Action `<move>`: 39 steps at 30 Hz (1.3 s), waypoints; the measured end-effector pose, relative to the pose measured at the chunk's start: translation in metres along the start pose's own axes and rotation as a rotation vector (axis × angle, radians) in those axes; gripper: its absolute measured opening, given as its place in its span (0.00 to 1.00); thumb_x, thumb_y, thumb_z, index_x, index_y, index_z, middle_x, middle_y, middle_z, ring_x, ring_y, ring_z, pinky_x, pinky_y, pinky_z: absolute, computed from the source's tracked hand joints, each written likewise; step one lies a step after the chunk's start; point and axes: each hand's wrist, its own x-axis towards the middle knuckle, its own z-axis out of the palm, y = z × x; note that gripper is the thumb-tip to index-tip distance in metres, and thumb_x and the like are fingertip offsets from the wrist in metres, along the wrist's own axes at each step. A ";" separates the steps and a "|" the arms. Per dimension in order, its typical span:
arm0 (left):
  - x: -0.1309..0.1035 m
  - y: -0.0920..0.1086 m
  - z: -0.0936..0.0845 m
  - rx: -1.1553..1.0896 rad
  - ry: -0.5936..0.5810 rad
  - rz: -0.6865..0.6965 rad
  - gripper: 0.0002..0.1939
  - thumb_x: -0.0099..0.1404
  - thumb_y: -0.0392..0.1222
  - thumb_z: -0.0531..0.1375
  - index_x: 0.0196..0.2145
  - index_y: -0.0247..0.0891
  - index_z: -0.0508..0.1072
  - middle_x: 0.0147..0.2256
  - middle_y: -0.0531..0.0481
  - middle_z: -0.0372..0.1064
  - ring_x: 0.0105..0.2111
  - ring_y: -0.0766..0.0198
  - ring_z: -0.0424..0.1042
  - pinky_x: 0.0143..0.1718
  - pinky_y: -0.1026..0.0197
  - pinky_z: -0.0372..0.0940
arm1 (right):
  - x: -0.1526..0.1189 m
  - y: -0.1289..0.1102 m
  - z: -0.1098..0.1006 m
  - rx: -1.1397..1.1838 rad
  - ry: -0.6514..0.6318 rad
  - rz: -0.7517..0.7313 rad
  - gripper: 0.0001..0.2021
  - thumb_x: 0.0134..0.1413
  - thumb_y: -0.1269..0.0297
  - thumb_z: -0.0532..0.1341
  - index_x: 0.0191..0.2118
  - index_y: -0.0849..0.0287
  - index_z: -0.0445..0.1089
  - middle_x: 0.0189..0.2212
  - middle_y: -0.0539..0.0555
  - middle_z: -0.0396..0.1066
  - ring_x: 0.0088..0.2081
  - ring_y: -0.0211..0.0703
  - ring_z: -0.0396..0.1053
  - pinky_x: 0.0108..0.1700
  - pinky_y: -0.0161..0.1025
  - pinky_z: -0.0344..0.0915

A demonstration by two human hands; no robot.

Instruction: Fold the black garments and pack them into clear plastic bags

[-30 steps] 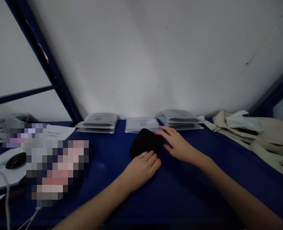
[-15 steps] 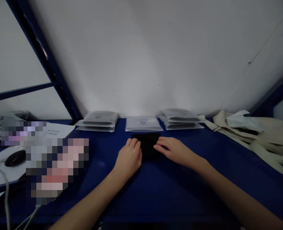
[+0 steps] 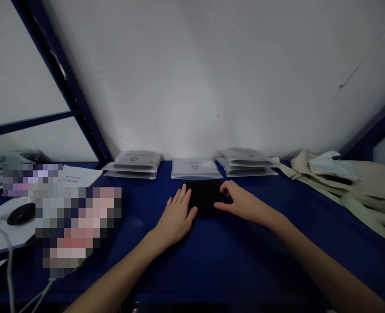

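A flat black rectangular piece [image 3: 206, 199], perhaps folded cloth, lies on the blue table between my two hands; its exact kind is too dark to tell. My left hand [image 3: 177, 215] rests along its left edge with the fingers stretched out and the thumb apart near the lower left corner. At the right edge is my right hand [image 3: 241, 202], thumb and bent fingers apart, touching the black piece near its side. Just behind stands a frosted zip bag [image 3: 196, 168] with a round printed mark.
Stacked frosted zip bags [image 3: 134, 161] lie at the back left, more zip bags [image 3: 248, 161] at the back right. Beige cloth bags [image 3: 368, 176] are heaped on the right. To the left are a black mouse [image 3: 21, 214], papers [image 3: 73, 177], a white cable [image 3: 8, 261] and a blurred-out object [image 3: 81, 234].
My left hand has flattened, its fingers spreading out over the left edge. My right hand has shifted slightly right, and its thumb and fingers are wider apart. More of the black piece shows.
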 end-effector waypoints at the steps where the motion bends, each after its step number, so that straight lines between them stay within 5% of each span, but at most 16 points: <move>1: 0.001 0.000 0.001 -0.025 0.012 -0.028 0.31 0.67 0.48 0.43 0.63 0.31 0.45 0.64 0.38 0.31 0.64 0.51 0.37 0.59 0.44 0.45 | 0.001 0.003 0.001 0.043 0.010 0.008 0.20 0.46 0.51 0.61 0.42 0.57 0.60 0.43 0.56 0.65 0.43 0.47 0.67 0.43 0.42 0.62; 5: 0.005 -0.004 0.003 -0.062 0.069 -0.125 0.33 0.65 0.52 0.46 0.63 0.33 0.47 0.63 0.34 0.38 0.63 0.45 0.36 0.58 0.40 0.42 | 0.006 0.011 0.006 0.176 0.029 0.011 0.22 0.46 0.52 0.60 0.45 0.57 0.58 0.45 0.59 0.65 0.48 0.49 0.64 0.47 0.44 0.61; 11: 0.012 -0.011 -0.003 -0.191 0.112 -0.014 0.33 0.61 0.47 0.53 0.60 0.30 0.53 0.60 0.38 0.53 0.60 0.52 0.50 0.60 0.50 0.46 | 0.015 0.006 0.012 0.267 0.069 0.031 0.10 0.45 0.60 0.59 0.34 0.56 0.60 0.33 0.51 0.66 0.33 0.42 0.65 0.38 0.41 0.62; 14: 0.014 -0.013 -0.006 -0.304 0.120 -0.046 0.31 0.59 0.43 0.55 0.59 0.30 0.56 0.59 0.39 0.55 0.59 0.55 0.54 0.59 0.54 0.49 | 0.021 0.008 0.018 0.382 0.116 0.022 0.06 0.43 0.66 0.59 0.30 0.56 0.62 0.30 0.49 0.66 0.33 0.40 0.64 0.38 0.40 0.61; 19: 0.019 -0.017 -0.005 -0.449 0.168 -0.026 0.33 0.57 0.38 0.57 0.60 0.32 0.54 0.60 0.41 0.53 0.59 0.58 0.54 0.60 0.56 0.49 | 0.027 0.011 0.028 0.534 0.180 0.019 0.11 0.44 0.70 0.57 0.38 0.58 0.66 0.35 0.52 0.68 0.35 0.40 0.67 0.42 0.41 0.63; 25: 0.030 -0.026 -0.002 -0.289 0.208 0.101 0.32 0.61 0.41 0.53 0.61 0.33 0.51 0.61 0.41 0.49 0.61 0.59 0.50 0.61 0.54 0.47 | 0.026 0.005 0.028 0.313 0.324 -0.099 0.14 0.47 0.71 0.56 0.43 0.58 0.65 0.43 0.55 0.65 0.45 0.43 0.65 0.50 0.46 0.61; 34: 0.029 -0.028 -0.012 -0.196 0.237 0.106 0.31 0.61 0.47 0.55 0.60 0.37 0.53 0.56 0.42 0.60 0.55 0.56 0.61 0.55 0.54 0.56 | 0.018 -0.004 0.017 0.002 0.490 -0.170 0.15 0.55 0.62 0.53 0.47 0.57 0.64 0.50 0.60 0.59 0.54 0.51 0.59 0.55 0.50 0.57; 39: 0.040 -0.036 -0.023 -0.095 0.205 0.025 0.26 0.67 0.50 0.44 0.56 0.32 0.61 0.60 0.38 0.52 0.61 0.54 0.49 0.59 0.49 0.48 | 0.026 -0.018 0.014 -0.094 0.414 -0.275 0.19 0.57 0.58 0.52 0.53 0.59 0.63 0.56 0.61 0.58 0.57 0.51 0.56 0.58 0.51 0.53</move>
